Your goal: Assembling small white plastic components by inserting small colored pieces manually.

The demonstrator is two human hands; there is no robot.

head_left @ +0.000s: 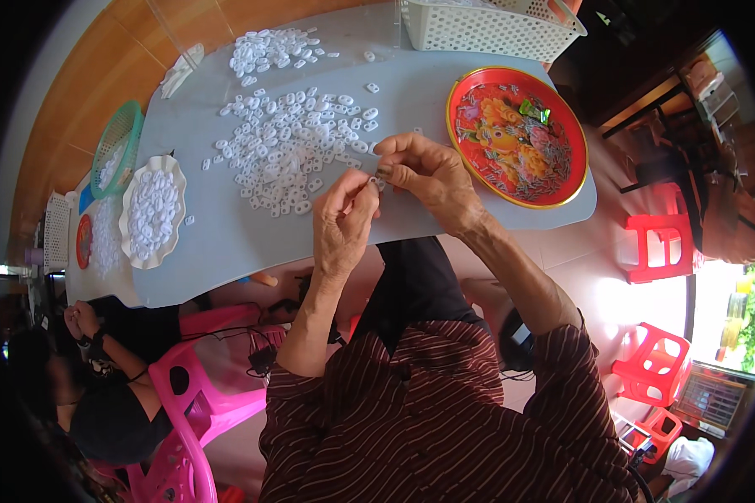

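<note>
Close together at the table's front edge, both of my hands are pinched. In my left hand (344,218), a small white plastic piece (376,181) is held at the fingertips. My right hand (436,180) has its thumb and forefinger pressed together right beside that piece; whatever they grip is too small to make out. Just beyond my hands lies a loose spread of white two-holed plastic pieces (289,138). To the right, a round red floral tray (461,109) with a gold rim contains many small metal pins and a green scrap.
A scalloped white dish (127,220) full of white pieces stands left, near a green basket (132,126). At the back are another pile (268,50) and a white perforated basket (478,29). A person (117,394) sits lower left by a pink chair (214,402).
</note>
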